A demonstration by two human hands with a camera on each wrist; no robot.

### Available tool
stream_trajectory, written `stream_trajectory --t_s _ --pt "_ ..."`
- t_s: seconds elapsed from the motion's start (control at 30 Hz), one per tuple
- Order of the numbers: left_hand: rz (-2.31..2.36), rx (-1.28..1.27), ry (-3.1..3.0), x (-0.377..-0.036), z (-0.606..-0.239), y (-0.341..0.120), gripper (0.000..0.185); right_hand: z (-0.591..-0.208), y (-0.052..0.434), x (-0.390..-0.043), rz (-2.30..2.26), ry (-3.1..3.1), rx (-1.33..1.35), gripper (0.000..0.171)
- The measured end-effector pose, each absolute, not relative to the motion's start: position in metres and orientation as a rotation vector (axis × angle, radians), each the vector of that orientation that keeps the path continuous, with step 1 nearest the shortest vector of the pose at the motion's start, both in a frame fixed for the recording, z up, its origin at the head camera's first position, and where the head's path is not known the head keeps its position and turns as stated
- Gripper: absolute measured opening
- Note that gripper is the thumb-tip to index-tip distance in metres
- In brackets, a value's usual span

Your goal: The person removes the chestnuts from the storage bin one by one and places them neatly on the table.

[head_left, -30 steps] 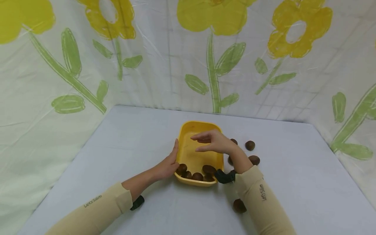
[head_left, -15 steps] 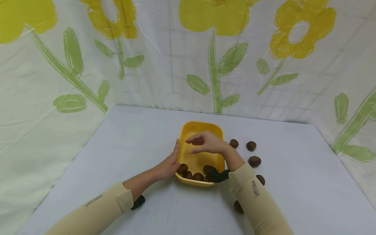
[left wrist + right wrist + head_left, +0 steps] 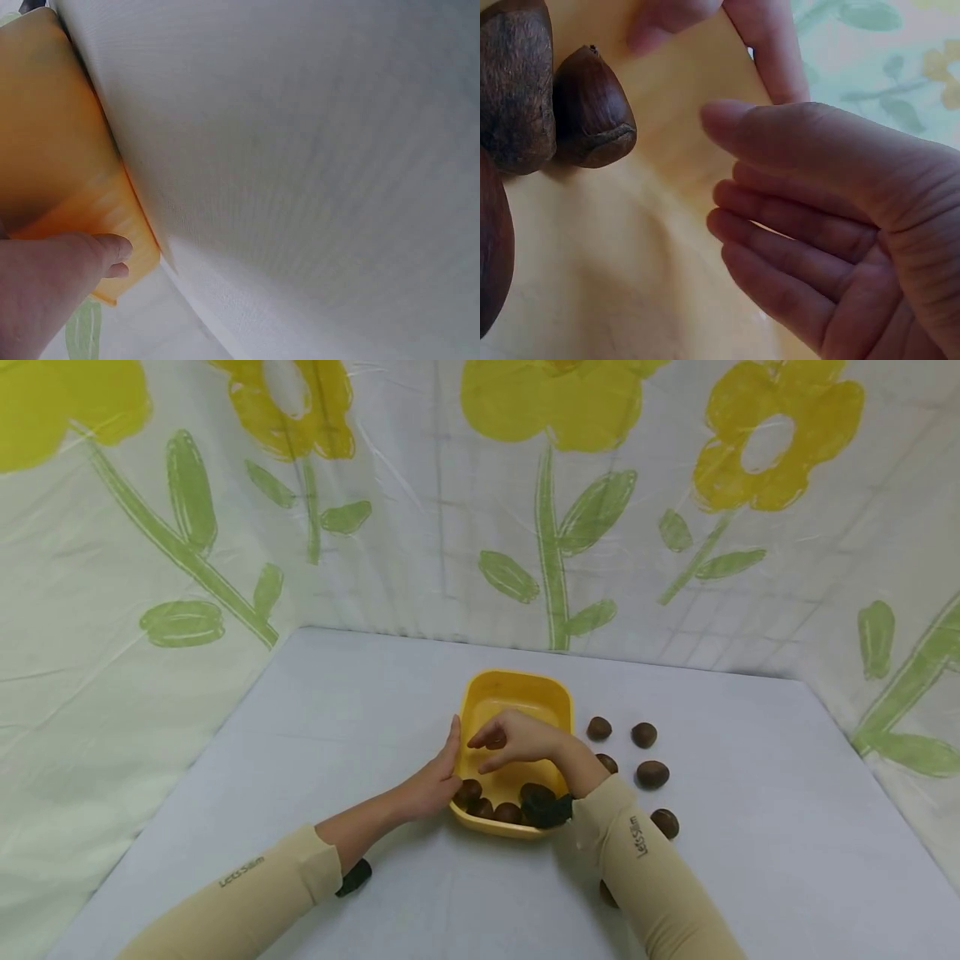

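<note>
My left hand point(image 3: 431, 787) holds the left wall of a yellow plastic tray point(image 3: 517, 675), thumb over the rim and fingers along the outside. In the left wrist view those fingers point(image 3: 112, 251) lie against the tray's outer wall. Above the tray's middle hovers my right hand point(image 3: 521, 739), fingers slightly bent and a gap between thumb and fingertips. Nothing is between them in the right wrist view, where the right hand point(image 3: 817, 217) is close to a chestnut point(image 3: 592, 109). Several brown chestnuts point(image 3: 507, 812) lie along the tray's near end, some partly hidden by the black wrist camera.
Several loose chestnuts point(image 3: 652, 774) are scattered on the white tabletop point(image 3: 352, 718) to the right of the tray. One chestnut point(image 3: 607, 893) is partly covered by the right sleeve point(image 3: 652, 877). A white cloth with painted yellow flowers point(image 3: 551, 406) hangs behind.
My right hand has moved a little left and down over the tray, and its forearm has uncovered more chestnuts on the right. The left hand and tray stay put.
</note>
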State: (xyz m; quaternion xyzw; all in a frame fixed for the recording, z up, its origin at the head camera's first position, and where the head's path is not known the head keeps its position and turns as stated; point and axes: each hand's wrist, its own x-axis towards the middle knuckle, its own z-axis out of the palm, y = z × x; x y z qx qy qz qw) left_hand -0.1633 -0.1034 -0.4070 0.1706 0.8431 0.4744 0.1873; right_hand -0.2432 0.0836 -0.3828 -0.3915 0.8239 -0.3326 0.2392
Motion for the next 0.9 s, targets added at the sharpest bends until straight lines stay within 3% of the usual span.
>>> stream_trajectory --t_s 0.9 --pt "1.340 0.546 2.372 -0.164 -0.409 -0.104 0.080 -0.397 0.073 -0.239 -0.900 1.963 -1.138 0.035"
